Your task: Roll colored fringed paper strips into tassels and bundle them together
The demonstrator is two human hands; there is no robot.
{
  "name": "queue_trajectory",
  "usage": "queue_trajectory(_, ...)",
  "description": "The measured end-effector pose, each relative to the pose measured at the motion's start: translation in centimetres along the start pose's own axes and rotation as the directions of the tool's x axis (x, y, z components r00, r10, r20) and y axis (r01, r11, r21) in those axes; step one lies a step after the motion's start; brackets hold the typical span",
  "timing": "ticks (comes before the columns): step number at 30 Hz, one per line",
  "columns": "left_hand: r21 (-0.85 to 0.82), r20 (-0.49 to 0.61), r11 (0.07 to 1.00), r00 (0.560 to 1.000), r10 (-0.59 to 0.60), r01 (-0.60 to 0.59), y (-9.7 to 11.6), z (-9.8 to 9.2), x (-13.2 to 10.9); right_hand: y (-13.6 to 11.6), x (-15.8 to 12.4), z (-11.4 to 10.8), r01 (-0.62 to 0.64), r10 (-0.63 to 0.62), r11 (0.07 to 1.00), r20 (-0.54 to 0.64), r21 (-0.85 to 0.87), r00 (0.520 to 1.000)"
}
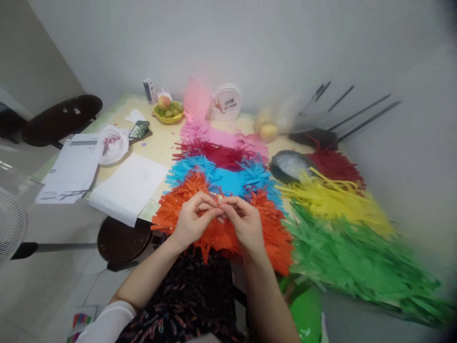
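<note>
My left hand (195, 218) and my right hand (244, 220) meet fingertip to fingertip above a heap of orange fringed strips (274, 238). Thumb and fingers of each are pinched together, and a small pale bit may sit between them, too small to name. Just beyond the orange lie blue fringed strips (228, 181), then dark red ones (217, 155) and pink ones (228, 138). To the right are yellow strips (332, 200) and a large pile of green strips (353, 252).
A dark bowl (274, 170) with whitish contents stands right of the blue strips. Left on the table (119, 114) are white sheets (130, 183), a plastic bag (113, 145), a phone (139, 129) and a yellow fruit bowl (169, 120). Stools (123, 238) and a fan (10, 226) stand at left.
</note>
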State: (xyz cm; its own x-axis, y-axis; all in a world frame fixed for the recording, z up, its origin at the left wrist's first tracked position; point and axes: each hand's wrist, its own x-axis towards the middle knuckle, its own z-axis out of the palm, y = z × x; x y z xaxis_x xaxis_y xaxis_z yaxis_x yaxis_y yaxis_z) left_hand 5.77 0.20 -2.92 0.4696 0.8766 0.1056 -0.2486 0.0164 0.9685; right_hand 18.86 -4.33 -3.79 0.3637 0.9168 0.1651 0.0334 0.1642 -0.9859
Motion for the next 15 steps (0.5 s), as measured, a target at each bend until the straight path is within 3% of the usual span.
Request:
queue_trajectory(5, -0.025, 0.045, 1.0, 0.999, -0.015, 0.016, 0.1, -0.3, 0.3, -0.8, 0.3, -1.3, 0.028, -0.028, 1.0, 0.021, -0.01, 0.999)
queue_trajectory(15, 0.025, 0.071, 0.998, 0.996, -0.057, 0.055, 0.8, -0.6, 0.8, -2.0, 0.4, -0.9, 0.002, 0.002, 0.999, 0.088, -0.051, 0.996)
